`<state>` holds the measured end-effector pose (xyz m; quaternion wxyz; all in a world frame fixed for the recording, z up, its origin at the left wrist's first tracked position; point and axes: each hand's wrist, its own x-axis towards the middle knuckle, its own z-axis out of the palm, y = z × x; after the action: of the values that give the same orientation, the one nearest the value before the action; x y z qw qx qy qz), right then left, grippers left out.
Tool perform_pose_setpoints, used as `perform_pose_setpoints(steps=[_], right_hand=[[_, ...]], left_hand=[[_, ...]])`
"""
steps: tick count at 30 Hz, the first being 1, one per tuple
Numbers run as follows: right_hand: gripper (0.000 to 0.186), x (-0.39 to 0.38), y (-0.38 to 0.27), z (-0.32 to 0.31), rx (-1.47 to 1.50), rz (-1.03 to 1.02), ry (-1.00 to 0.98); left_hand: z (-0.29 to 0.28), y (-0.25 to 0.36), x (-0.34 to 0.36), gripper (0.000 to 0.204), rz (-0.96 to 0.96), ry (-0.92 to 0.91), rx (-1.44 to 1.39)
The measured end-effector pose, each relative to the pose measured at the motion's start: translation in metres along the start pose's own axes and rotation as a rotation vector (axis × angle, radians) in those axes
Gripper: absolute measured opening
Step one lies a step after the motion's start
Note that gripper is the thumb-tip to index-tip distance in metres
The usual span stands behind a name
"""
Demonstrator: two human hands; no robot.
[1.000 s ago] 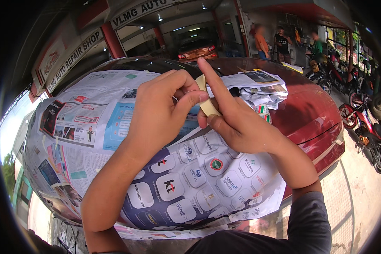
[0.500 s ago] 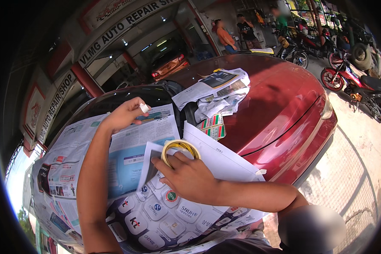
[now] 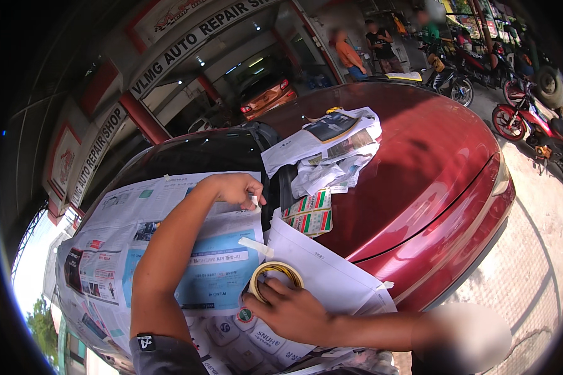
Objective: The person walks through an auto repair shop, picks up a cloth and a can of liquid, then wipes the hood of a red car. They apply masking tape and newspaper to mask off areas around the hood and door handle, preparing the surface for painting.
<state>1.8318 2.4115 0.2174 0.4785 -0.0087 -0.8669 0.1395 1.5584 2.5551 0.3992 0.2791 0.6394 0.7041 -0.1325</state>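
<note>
My left hand (image 3: pixel 239 189) is closed, pinching a small whitish piece of tape (image 3: pixel 254 201) at the upper right corner of a newspaper sheet (image 3: pixel 228 220). My right hand (image 3: pixel 291 309) is closed round a roll of masking tape (image 3: pixel 257 275), its fingers through the ring, low over the paper. Just above the roll, a short tape strip (image 3: pixel 256 246) lies at the edge between the newspaper and a white sheet (image 3: pixel 331 265). These sheets cover the near part of a dark red car (image 3: pixel 413 169). Another bit of tape (image 3: pixel 385 285) is on the white sheet's right corner.
Folded newspapers (image 3: pixel 331 140) and a green, red and white patterned packet (image 3: pixel 309 212) lie on the car by the black windshield edge. Motorcycles (image 3: pixel 535 125) are parked at the right. Two people (image 3: pixel 348 56) stand behind the car. An orange car (image 3: pixel 268 100) is inside the garage.
My left hand has moved right and down with its tape piece to the newspaper's corner. My right hand and the roll sit lower, and the tape strip above the roll is now visible.
</note>
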Motion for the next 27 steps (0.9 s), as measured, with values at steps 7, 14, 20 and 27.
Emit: perform_pose_setpoints(steps=[7, 14, 20, 27], right_hand=[[0.04, 0.001, 0.006, 0.004, 0.017, -0.022, -0.016], [0.036, -0.002, 0.005, 0.003, 0.019, 0.003, -0.025], [0.037, -0.005, 0.002, 0.007, -0.003, -0.015, -0.031], [0.039, -0.004, -0.002, 0.012, -0.047, -0.012, -0.052]], left_hand=[[0.012, -0.009, 0.016, 0.016, 0.09, -0.118, 0.042], [0.026, 0.004, 0.029, 0.019, 0.051, -0.098, 0.34], [0.034, 0.003, 0.036, 0.027, 0.023, 0.069, 0.431], [0.033, -0.016, 0.036, 0.041, 0.104, 0.085, 0.526]])
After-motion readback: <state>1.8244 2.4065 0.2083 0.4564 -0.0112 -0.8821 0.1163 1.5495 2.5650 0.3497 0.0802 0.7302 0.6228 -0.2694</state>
